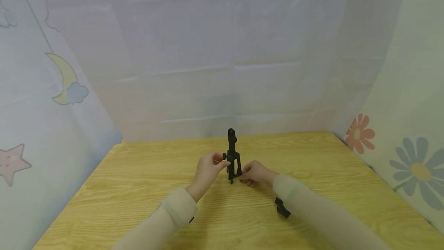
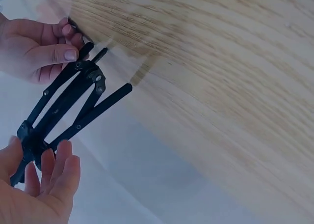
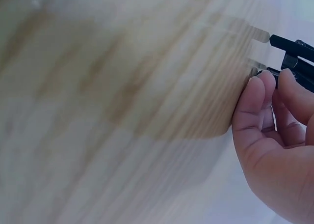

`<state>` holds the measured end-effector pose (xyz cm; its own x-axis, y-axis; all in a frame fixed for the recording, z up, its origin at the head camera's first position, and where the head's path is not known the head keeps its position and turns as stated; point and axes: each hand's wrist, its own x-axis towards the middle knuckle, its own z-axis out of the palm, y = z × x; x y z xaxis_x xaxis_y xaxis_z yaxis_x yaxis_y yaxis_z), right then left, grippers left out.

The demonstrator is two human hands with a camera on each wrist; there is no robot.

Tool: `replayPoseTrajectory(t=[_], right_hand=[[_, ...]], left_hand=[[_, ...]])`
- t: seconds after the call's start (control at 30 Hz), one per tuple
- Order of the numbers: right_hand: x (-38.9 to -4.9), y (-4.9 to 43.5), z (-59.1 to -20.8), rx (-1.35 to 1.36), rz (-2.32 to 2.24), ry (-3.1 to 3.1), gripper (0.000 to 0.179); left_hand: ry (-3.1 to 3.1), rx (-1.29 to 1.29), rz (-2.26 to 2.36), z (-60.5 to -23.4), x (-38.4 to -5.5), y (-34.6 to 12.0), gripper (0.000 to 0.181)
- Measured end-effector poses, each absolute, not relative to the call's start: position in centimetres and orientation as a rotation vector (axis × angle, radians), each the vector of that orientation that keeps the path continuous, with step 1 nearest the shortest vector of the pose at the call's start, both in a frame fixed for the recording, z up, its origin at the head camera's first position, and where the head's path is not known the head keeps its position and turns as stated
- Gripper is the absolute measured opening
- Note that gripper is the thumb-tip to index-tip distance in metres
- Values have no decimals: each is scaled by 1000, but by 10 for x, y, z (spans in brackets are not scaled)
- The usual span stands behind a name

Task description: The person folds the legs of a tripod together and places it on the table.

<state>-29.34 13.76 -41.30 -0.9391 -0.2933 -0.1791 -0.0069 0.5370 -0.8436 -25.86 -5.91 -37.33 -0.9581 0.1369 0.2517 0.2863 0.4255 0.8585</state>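
Observation:
A small black tripod (image 1: 232,153) stands upright near the middle of the table, its legs partly spread. My left hand (image 1: 207,171) holds it from the left, thumb and fingers around the body just above the legs. Low on the right side, my right hand (image 1: 257,173) pinches the end of one leg between thumb and fingers. In the left wrist view, the tripod's legs (image 2: 100,108) and hinged braces show between both hands. The right wrist view catches only the leg ends (image 3: 289,46) beside the curled fingers, which hide the gripped tip.
A small black part (image 1: 282,208) lies on the wooden table (image 1: 145,165), partly covered by the right sleeve (image 1: 305,200). Behind the table hangs a pale creased sheet (image 1: 208,57), with patterned sheets at both sides.

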Motion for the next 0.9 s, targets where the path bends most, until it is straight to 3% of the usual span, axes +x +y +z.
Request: replayPoseTrajectory(t=[0.23, 0.6, 0.9], right_hand=[[-293, 134, -415, -318, -1360, 2462, 11], [-293, 129, -416, -341, -1231, 2504, 11], [-293, 128, -412, -411, -1172, 2521, 10]], left_hand=[[-2565, -419, -1427, -375, -262, -53, 14], [-2549, -355, -1538, -382, -273, -55, 11], [-2564, -460, -1606, -385, -282, -62, 12]])
